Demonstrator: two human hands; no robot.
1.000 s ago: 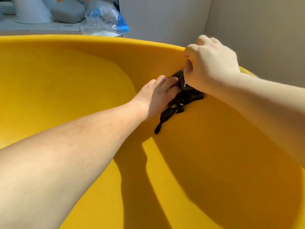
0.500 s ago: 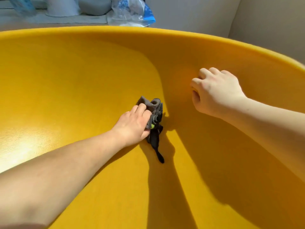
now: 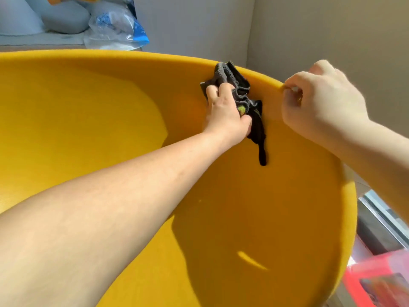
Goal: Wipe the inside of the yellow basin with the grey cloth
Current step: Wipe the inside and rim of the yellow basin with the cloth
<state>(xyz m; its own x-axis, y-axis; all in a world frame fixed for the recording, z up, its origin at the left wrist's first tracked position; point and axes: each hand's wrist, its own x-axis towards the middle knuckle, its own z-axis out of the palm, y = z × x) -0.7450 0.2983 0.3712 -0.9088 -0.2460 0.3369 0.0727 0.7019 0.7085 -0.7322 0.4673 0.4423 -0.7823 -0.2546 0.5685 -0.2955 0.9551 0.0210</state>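
From the head camera I see the yellow basin point(image 3: 93, 120) filling most of the view, its inner wall sunlit on the left and shaded under my arms, with pale walls meeting in a corner behind it and a clear plastic bag point(image 3: 115, 29) beyond the far rim. My left hand point(image 3: 225, 114) has its fingers closed around the grey cloth point(image 3: 232, 82), pressing it to the inner wall just under the rim; the top of the cloth reaches the rim and a dark tail hangs below my palm. My right hand point(image 3: 321, 105) is just right of the cloth, fingers curled over the rim edge and gripping it. Left of and below my fingers the basin wall is bare; a red box point(image 3: 380, 282) sits outside the rim, low on the right
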